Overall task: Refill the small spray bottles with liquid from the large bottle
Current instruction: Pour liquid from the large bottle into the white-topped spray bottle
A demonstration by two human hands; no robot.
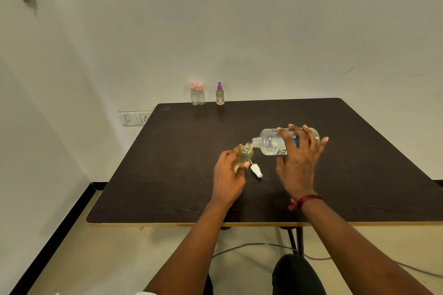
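Observation:
My right hand (297,158) grips the large clear bottle (271,142), tipped on its side with its open neck against the mouth of a small yellowish spray bottle (244,154). My left hand (227,175) holds that small bottle, tilted toward the large one. The small bottle's white spray cap (256,170) lies on the dark table (167,175) just below the two bottles. At the table's far edge stand two clear small bottles with pink caps (197,94) and one yellowish small bottle with a purple cap (220,94).
The table's back edge meets a white wall. A wall socket (135,118) sits left of the table. The front edge (191,224) runs across below my wrists. A cable (251,245) lies on the floor under the table.

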